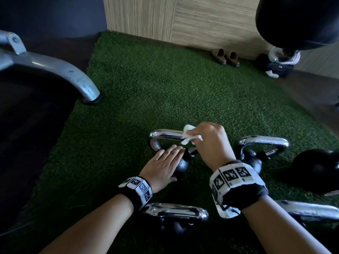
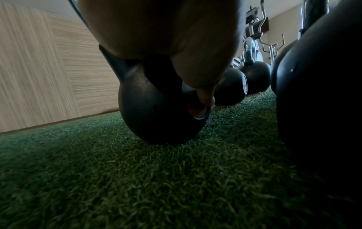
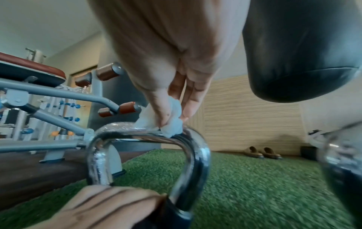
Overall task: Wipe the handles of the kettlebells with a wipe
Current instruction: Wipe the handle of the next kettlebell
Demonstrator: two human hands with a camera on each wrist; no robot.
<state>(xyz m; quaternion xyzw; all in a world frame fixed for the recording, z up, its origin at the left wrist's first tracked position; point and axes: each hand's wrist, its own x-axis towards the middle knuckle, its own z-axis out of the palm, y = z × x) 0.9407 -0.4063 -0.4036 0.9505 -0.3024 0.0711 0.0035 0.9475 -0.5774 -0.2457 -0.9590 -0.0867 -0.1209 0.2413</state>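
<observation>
A green turf mat (image 1: 165, 85) covered the floor, with a grey bench frame (image 1: 55, 66) at the far left and a black punch bag (image 1: 297, 21) hanging at the far right. A pair of brown slippers (image 1: 226, 57) sat by the far wall. Several kettlebells stood on the mat; the middle kettlebell (image 1: 180, 166) had a chrome handle (image 1: 165, 135), with another kettlebell (image 1: 256, 154) just to its right and a third kettlebell (image 1: 174, 215) nearer. The left hand (image 1: 163, 165) lay flat on the middle bell's black body, fingers straight and together, thumb against its side. The right hand (image 1: 211, 142) pinched a white wipe (image 1: 189, 136) between thumb and fingertips, pressing it onto the right end of that handle.
</observation>
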